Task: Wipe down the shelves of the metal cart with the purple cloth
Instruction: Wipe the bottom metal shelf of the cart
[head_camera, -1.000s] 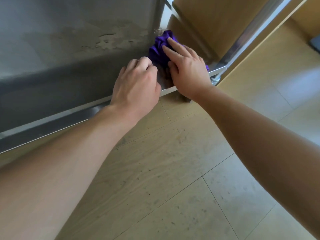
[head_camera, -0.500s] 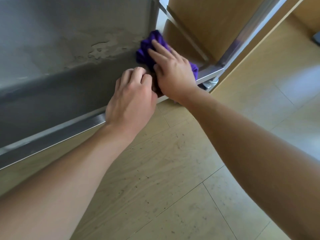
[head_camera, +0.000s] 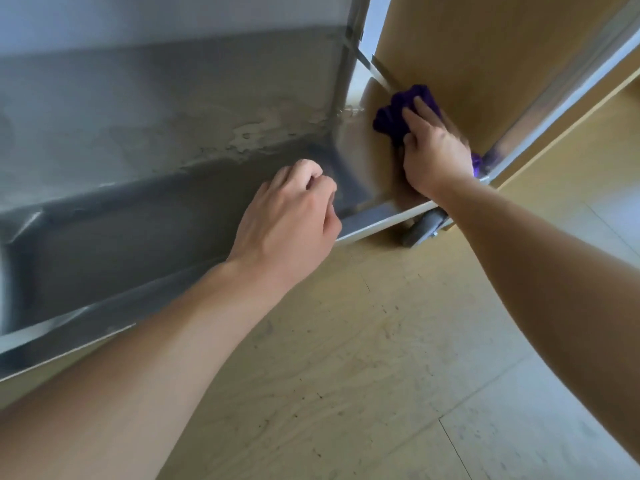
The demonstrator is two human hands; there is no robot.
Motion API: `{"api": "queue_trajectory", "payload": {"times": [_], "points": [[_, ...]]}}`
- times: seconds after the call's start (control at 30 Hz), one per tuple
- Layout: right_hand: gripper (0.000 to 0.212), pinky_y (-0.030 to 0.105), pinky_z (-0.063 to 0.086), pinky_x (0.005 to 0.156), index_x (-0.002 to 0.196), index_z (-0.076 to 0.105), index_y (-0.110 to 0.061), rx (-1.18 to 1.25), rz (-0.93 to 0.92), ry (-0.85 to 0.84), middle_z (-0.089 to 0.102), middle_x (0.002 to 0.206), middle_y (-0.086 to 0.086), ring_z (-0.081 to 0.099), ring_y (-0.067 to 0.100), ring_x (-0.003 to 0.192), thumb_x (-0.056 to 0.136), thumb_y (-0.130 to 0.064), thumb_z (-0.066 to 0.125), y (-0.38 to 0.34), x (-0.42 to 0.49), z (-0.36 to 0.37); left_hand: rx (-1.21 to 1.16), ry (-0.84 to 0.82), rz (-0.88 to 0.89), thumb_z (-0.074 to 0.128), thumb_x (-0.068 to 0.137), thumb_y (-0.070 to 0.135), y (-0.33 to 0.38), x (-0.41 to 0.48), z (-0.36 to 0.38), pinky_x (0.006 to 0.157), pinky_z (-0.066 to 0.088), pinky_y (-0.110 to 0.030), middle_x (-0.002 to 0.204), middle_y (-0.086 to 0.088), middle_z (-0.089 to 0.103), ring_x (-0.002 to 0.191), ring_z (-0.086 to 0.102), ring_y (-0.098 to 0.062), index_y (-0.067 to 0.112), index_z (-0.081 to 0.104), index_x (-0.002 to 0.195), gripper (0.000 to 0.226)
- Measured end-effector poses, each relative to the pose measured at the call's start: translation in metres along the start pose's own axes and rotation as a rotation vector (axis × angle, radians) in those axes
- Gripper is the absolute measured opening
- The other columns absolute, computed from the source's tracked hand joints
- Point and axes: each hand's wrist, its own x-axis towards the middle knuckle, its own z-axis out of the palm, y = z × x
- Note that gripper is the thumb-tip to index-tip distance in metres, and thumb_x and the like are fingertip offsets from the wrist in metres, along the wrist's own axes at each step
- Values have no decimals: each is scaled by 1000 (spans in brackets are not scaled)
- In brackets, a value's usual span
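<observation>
**Fingers of the right hand press a purple cloth onto the cart's lowest shelf**

Fingers [head_camera: 420, 112] of my right hand [head_camera: 434, 150] lie spread and nearly flat over the bunched purple cloth [head_camera: 393, 121], pinning it down rather than wrapping around it. I see the cloth bulging out ahead of the fingertips, and a small purple tuft shows past the wrist near the shelf's right edge. The cloth sits at the far right end of the bottom shelf [head_camera: 173, 209] of the metal cart [head_camera: 346, 74], close to an upright corner post. My right hand looks slightly blurred.

My left hand [head_camera: 291, 216] is curled into a loose fist with the fingers tucked under, holding nothing that I can see. It rests at the shelf's raised front lip, well to the left of the cloth and apart from it.

I see pale, patchy marks on the shelf's grey surface toward its back. A grey caster wheel [head_camera: 424, 225] shows below the shelf's front right corner, on a light wood-patterned floor [head_camera: 346, 358].
</observation>
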Motion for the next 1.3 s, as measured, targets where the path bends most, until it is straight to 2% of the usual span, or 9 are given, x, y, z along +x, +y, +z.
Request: {"api": "queue_trajectory", "payload": {"times": [0.2, 0.33, 0.43, 0.6, 0.67, 0.87, 0.97, 1.1, 1.3], "points": [[52, 43, 12, 121, 152, 29, -27, 2, 43, -17, 15, 164, -6, 9, 27, 151, 101, -24, 34, -26, 24, 13, 20, 37, -81, 48, 88, 18, -12, 4, 3, 88, 43, -38, 108, 2, 54, 99, 51, -21, 19, 61, 96, 15], [53, 45, 23, 117, 150, 32, -28, -2, -5, -50, 13, 164, -7, 14, 27, 150, 97, -26, 36, -57, 34, 21, 8, 51, -101, 49, 87, 19, -12, 4, 5, 89, 43, -39, 106, 2, 54, 98, 52, -22, 18, 59, 95, 13], [51, 41, 32, 112, 147, 37, -30, 35, -147, -53, 19, 162, -10, 25, 25, 146, 97, -25, 39, -89, 29, 26, 27, 81, -153, 49, 86, 22, -12, 5, 5, 86, 44, -41, 106, -2, 54, 98, 52, -25, 14, 59, 96, 17], [50, 41, 29, 113, 150, 35, -30, 49, -427, -68, 24, 161, -10, 27, 24, 146, 101, -23, 38, -104, 16, 33, 62, 97, -200, 47, 86, 27, -15, 2, 2, 84, 45, -40, 107, -3, 54, 99, 52, -25, 14, 58, 97, 20], [49, 42, 32, 113, 149, 37, -31, 48, -379, -41, 26, 160, -10, 31, 25, 144, 100, -22, 40, -88, 21, 30, 40, 97, -193, 47, 85, 26, -15, 2, 2, 83, 45, -40, 105, -2, 54, 97, 52, -24, 14, 56, 91, 16], [53, 41, 27, 116, 149, 35, -29, 40, 12, -1, 21, 162, -7, 21, 22, 148, 96, -21, 39, -63, 32, 23, 30, 110, -199, 48, 85, 24, -14, 3, 6, 81, 44, -36, 102, 0, 53, 94, 50, -22, 14, 54, 86, 11], [57, 43, 26, 117, 150, 33, -29, 47, -29, -38, 17, 163, -6, 18, 25, 149, 94, -20, 39, -87, 27, 26, 8, 118, -215, 49, 84, 20, -16, 4, 6, 82, 44, -38, 101, -2, 55, 93, 51, -24, 12, 57, 87, 12], [56, 45, 19, 119, 152, 29, -27, 39, -114, -64, 16, 163, -5, 15, 26, 150, 97, -19, 36, -109, 19, 31, -223, 185, -301, 49, 85, 12, -24, 3, -8, 80, 48, -37, 103, -2, 60, 90, 57, -22, 8, 66, 94, 19], [57, 43, 18, 120, 152, 29, -26, 51, -50, -66, 15, 164, -6, 16, 26, 149, 95, -19, 36, -124, 14, 32, -31, 149, -250, 54, 85, 18, -57, -42, -44, 81, 50, -41, 107, 5, 63, 91, 60, -21, 16, 69, 93, 17]]}}
